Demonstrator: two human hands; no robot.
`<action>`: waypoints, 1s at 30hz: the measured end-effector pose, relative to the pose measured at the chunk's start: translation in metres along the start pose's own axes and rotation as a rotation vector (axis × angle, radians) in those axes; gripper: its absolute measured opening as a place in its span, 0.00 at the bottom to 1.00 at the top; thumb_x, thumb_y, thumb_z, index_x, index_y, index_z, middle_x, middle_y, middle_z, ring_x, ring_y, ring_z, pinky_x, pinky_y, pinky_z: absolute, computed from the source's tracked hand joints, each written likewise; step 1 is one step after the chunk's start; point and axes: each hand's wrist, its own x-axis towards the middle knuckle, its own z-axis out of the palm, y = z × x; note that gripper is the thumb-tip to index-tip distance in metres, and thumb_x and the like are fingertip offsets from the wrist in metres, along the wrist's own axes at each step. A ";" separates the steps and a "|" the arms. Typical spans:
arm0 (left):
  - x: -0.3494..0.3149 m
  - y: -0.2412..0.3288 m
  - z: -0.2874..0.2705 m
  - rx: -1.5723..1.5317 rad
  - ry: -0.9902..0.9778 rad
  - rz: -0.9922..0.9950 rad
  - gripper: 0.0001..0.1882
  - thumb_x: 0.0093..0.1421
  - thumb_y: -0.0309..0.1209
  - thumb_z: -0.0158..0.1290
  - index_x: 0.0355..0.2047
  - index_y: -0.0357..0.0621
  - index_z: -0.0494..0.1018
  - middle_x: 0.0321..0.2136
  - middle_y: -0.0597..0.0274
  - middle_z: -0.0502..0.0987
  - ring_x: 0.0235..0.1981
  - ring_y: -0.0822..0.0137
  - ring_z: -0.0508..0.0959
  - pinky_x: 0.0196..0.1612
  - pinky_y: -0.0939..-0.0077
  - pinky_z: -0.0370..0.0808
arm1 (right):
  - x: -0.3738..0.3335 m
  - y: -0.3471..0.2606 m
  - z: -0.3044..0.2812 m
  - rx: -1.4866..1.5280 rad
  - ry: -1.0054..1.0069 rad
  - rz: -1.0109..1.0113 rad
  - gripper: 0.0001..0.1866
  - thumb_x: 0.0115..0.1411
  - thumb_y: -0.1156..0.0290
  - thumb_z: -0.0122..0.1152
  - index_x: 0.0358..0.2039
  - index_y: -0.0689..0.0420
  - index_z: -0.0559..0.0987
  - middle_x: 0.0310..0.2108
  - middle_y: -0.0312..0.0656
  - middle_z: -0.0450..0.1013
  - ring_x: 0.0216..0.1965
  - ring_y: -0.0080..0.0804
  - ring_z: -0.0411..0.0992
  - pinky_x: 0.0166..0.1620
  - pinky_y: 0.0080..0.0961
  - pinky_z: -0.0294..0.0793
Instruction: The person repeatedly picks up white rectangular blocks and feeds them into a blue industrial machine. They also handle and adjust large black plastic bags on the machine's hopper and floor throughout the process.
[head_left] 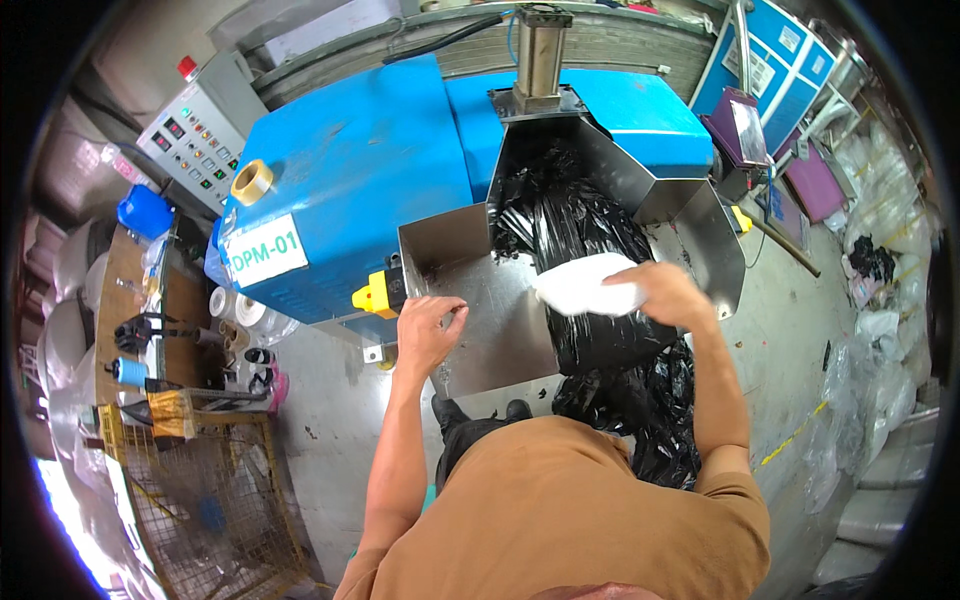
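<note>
My right hand (665,293) is closed on a bunched white sheet (588,283), thin and slightly blurred, so I cannot tell whether it is plastic or paper. The sheet is over a mass of shiny black plastic film (590,230) that runs down through a metal feed tray (480,325). At the tray's left rim is my left hand (430,330), its fingers loosely curled, the thumb apart from them and nothing visible between. Below the tray's front edge, more black film (650,410) hangs towards the floor, partly hidden by my body.
A blue machine (370,150) with a metal cylinder (540,60) stands behind the tray. Yellow switches (372,294) flank the tray. A tape roll (252,182) lies on the machine; a control panel (197,135) is far left. Clear plastic (860,410) heaps up at right.
</note>
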 end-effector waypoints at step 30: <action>0.011 -0.007 -0.002 0.019 -0.070 -0.039 0.04 0.56 0.29 0.66 0.31 0.48 0.83 0.30 0.67 0.85 0.30 0.62 0.80 0.43 0.66 0.72 | 0.152 0.059 0.185 -0.218 0.418 0.163 0.24 0.53 0.78 0.56 0.51 0.50 0.82 0.46 0.43 0.81 0.49 0.44 0.78 0.48 0.44 0.75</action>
